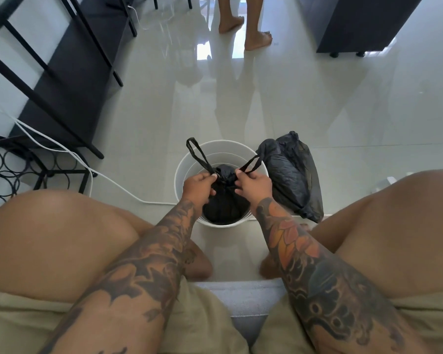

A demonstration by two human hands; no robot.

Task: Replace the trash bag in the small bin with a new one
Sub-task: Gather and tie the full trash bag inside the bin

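The two bare knees and tattooed forearms of the seated person lie nearest the camera, the forearms converging toward the bin from 6 o'clock; the left hand [199,185] is closed, thumb against fingers, on the base of the left handle loop [196,154], and the right hand [254,184] is pinched in the same way on the right handle loop [251,165]; both hands are palm-down with wrists roughly level, and the loops run out to 11 and 1 o'clock from the grips; between the hands the neck of the black trash bag [224,205] is gathered, apparently at a knot, and the body of the bag sits inside the small white bin [181,175] on the floor between the feet; judged from its creases, the film is thin, soft and somewhat slippery, and it sags rather than holds shape; the load looks light to moderate; the handles at their roots are the correct holding point, since thin film may stretch or tear if pulled elsewhere; a second black bag [293,175] lies on the floor touching or just beside the bin at 3 o'clock; whether it is the replacement cannot be told.
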